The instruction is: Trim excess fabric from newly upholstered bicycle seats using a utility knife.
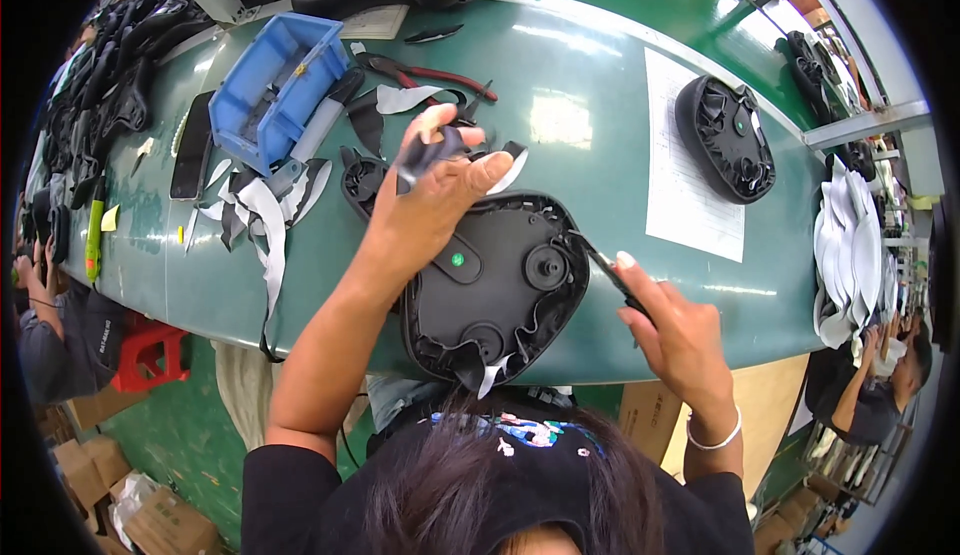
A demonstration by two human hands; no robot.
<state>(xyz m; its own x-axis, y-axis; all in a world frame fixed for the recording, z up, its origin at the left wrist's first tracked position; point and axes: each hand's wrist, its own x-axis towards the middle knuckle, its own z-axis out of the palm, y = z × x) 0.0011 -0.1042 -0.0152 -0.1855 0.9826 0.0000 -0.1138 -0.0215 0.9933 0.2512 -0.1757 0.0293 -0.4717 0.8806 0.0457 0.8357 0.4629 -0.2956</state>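
A black saddle [470, 295] lies underside up at the table's near edge. Its cover material is folded in ragged folds around the inner rim. Over its upper left part, my left hand [435, 190] is closed, with a blurred dark strip of cover material [428, 155] between its fingers. My right hand [675, 330], at the saddle's right side, grips a thin dark pointed tool [610, 273]. The tool's tip touches or nearly touches the saddle's right rim; its exact kind is unclear. The saddle's narrow end is partly hidden behind my left hand and forearm.
On the green table [600, 145] stand a blue bin [255, 105], red-handled pliers [440, 77] and black-and-white offcuts [265, 205]. At right, another saddle [725, 140] rests on a paper sheet [690, 210]. Saddles pile up at the far left. Other people work at both sides.
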